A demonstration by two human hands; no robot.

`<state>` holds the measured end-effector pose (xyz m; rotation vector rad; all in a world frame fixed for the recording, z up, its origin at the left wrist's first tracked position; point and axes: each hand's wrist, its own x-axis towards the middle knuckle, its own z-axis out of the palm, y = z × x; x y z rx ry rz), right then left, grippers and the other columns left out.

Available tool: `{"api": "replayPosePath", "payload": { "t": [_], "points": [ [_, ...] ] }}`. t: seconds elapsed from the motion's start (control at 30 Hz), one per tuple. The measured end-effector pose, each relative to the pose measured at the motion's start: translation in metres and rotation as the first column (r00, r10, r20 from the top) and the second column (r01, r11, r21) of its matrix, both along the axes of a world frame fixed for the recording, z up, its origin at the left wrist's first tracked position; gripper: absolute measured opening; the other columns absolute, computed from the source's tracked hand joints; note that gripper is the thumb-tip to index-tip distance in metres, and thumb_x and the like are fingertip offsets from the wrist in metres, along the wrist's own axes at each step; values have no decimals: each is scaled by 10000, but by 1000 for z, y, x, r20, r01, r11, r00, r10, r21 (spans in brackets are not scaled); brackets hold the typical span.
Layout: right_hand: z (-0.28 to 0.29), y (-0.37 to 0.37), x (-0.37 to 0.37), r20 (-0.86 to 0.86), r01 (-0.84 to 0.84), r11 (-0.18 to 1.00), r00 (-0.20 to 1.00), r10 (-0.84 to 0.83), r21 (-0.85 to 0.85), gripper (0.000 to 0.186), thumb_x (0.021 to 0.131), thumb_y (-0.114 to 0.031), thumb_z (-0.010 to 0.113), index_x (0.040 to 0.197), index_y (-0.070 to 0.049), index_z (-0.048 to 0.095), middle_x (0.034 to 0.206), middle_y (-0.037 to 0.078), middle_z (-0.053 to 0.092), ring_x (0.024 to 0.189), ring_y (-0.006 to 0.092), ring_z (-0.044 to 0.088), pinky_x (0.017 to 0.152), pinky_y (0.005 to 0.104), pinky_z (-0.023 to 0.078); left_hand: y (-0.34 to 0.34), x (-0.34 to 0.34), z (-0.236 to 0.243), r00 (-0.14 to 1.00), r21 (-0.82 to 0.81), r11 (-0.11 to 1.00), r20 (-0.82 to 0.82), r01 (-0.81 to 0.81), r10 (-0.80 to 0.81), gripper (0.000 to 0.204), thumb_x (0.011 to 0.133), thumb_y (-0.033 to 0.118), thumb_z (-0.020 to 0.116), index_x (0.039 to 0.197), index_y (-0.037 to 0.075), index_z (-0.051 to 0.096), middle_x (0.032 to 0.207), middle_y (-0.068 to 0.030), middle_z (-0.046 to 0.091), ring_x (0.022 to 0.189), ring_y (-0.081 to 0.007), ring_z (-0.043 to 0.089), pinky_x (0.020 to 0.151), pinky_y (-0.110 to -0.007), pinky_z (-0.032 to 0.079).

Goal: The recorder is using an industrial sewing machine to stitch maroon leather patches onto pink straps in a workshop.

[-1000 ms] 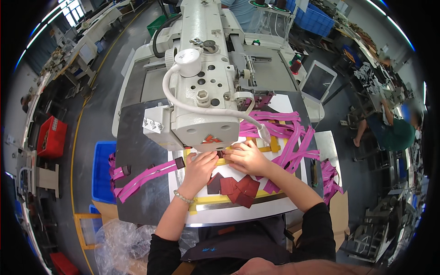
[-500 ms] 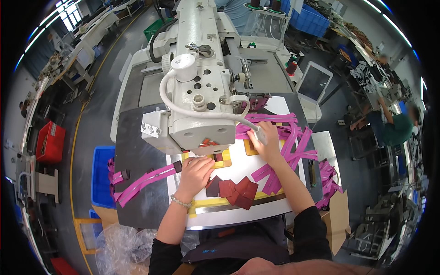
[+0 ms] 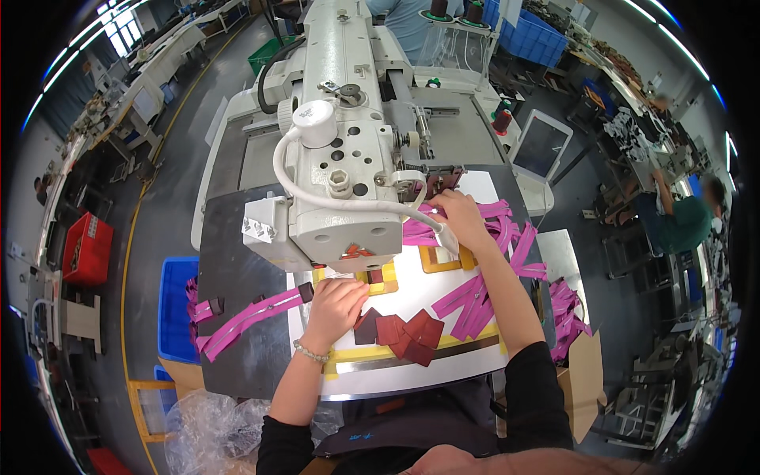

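Observation:
My left hand (image 3: pixel 339 307) lies at the small yellow-edged frame (image 3: pixel 386 282) under the sewing machine head (image 3: pixel 347 229), fingers together and closed at its left edge. A dark red patch (image 3: pixel 374 277) shows inside that frame. Farther right, my right hand (image 3: pixel 459 215) reaches into the pile of magenta zipper strips (image 3: pixel 500 225), fingers closed on one near the machine; the fingertips are partly hidden. A second yellow frame (image 3: pixel 434 260) lies below my right wrist. Dark red fabric patches (image 3: pixel 413 332) overlap on the white sheet (image 3: pixel 408 293) between my forearms.
A magenta zipper strip (image 3: pixel 252 318) with dark ends crosses the table on the left, towards a blue bin (image 3: pixel 176 317). More zippers (image 3: pixel 565 305) hang at the right, by a cardboard box (image 3: pixel 584 380). A white hose (image 3: pixel 356 203) crosses the machine's front.
My right hand has moved away from me and slightly left, from beside the hose end into the zippers by the machine. The red patches have shifted slightly. My left hand stays at the frame.

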<state>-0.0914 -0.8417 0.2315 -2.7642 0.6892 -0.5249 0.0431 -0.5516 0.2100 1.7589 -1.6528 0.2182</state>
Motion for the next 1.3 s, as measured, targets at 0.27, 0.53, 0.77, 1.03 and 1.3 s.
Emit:
{"api": "replayPosePath", "payload": {
  "t": [0.27, 0.53, 0.77, 1.03, 1.3],
  "points": [
    [1, 11, -10, 243, -90, 995, 965, 99, -46, 146, 703, -132, 699, 809, -94, 606, 850, 43, 568, 882, 246, 540, 796, 385, 388, -2, -1, 2, 1000, -4, 1000, -13, 7, -7, 163, 767, 127, 702, 924, 84, 690, 918, -2, 666, 905, -178, 610, 810, -335, 432],
    [-16, 59, -40, 233, -174, 953, 944, 234, -249, 178, 677, -91, 692, 825, -73, 596, 807, 65, 588, 726, 282, 576, 639, 400, 466, -1, -22, 6, 996, -23, 999, 75, -39, 41, 160, 758, 170, 715, 907, 115, 694, 940, 38, 664, 904, -143, 589, 764, -326, 360],
    [-5, 84, -42, 227, -105, 991, 966, 123, -88, 236, 651, -24, 672, 870, -87, 607, 787, 78, 570, 713, 298, 603, 581, 394, 484, 0, -42, 2, 966, 1, 998, 252, -58, 56, 182, 771, 257, 697, 922, 155, 700, 990, 66, 657, 996, -142, 528, 793, -339, 287],
    [-28, 93, -33, 261, -173, 981, 947, 189, -82, 228, 679, -46, 667, 890, -84, 588, 864, 92, 565, 603, 282, 604, 549, 371, 495, 0, -48, -1, 959, 29, 998, 277, -64, 54, 355, 778, 351, 688, 1070, 152, 670, 1145, 33, 626, 1074, -173, 502, 832, -361, 292],
    [-23, 98, -23, 88, -117, 952, 985, 147, -282, 127, 697, -59, 593, 822, -74, 581, 823, 77, 550, 799, 241, 607, 669, 376, 483, -9, -54, -8, 969, 327, 937, 242, -120, 40, 683, 819, 539, 589, 1352, 127, 472, 1395, -88, 450, 1258, -242, 373, 950, -428, 277]
  ]
}}
